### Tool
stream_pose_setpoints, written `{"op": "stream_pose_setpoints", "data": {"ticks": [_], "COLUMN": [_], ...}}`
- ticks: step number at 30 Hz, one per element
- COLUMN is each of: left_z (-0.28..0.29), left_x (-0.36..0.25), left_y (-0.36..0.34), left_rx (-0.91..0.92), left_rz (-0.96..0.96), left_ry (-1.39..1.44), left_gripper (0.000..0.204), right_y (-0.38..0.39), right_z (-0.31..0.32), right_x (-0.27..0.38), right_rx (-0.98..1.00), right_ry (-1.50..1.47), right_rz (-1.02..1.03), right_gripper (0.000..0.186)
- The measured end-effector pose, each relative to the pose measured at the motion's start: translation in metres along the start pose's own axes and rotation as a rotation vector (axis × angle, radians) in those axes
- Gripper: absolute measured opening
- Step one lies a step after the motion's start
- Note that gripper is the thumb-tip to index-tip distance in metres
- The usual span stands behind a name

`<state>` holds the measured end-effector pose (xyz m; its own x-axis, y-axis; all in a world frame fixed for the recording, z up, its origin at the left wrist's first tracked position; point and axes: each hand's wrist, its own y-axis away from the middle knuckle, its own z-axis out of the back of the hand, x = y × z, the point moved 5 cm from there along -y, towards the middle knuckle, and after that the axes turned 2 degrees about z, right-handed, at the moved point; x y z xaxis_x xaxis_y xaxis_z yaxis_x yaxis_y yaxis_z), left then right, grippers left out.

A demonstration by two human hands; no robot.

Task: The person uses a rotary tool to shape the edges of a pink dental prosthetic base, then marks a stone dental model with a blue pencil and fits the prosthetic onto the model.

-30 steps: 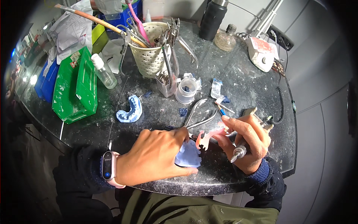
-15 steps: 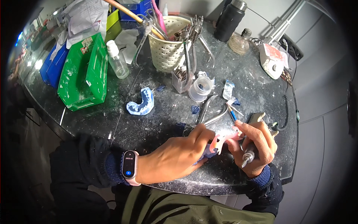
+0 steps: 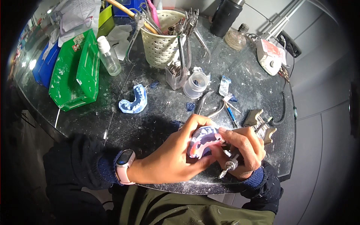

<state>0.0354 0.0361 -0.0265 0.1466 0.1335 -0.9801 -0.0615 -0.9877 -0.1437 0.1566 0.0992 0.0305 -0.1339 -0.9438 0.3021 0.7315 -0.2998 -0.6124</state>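
Observation:
My left hand (image 3: 165, 159) is wrapped round a blue-and-white dental cast (image 3: 204, 130), its toothed side facing up. A pink denture base (image 3: 196, 149) lies over the cast's ridge. The thumb and forefinger of my right hand (image 3: 245, 144) pinch the right end of that denture base. Across the same palm rests a metal rotary handpiece (image 3: 231, 164), its bur pointing down and left, clear of the denture base. Part of the cast is hidden behind my fingers.
A second blue-white cast (image 3: 135, 101) lies to the left. Beyond my hands are pliers (image 3: 202, 103), a blue-handled tool (image 3: 231, 115), a clear plastic cup (image 3: 195, 85) and a basket (image 3: 159, 50) of tools. Right of them sits a beige hinged piece (image 3: 253, 117); a green bin (image 3: 71, 80) stands far left.
The cast has been raised and turned up toward me in my left hand, and the denture base now lies against it. My right hand has shifted left and down.

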Motion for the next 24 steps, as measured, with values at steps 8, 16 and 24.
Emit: {"op": "stream_pose_setpoints", "data": {"ticks": [8, 16, 24], "left_z": [-0.004, -0.003, -0.007], "left_x": [-0.005, -0.007, 0.003], "left_y": [0.005, 0.002, 0.005], "left_rx": [0.093, 0.081, 0.027], "left_rz": [0.268, 0.236, 0.065], "left_ry": [0.422, 0.340, 0.306], "left_gripper": [0.078, 0.077, 0.072], "right_y": [0.001, -0.001, 0.000], "right_z": [0.003, 0.007, 0.008], "right_x": [-0.001, -0.003, -0.005], "right_rx": [-0.032, -0.034, -0.017], "right_ry": [0.012, -0.020, -0.060], "right_rz": [-0.003, 0.022, 0.002], "right_gripper": [0.036, 0.036, 0.045]}}
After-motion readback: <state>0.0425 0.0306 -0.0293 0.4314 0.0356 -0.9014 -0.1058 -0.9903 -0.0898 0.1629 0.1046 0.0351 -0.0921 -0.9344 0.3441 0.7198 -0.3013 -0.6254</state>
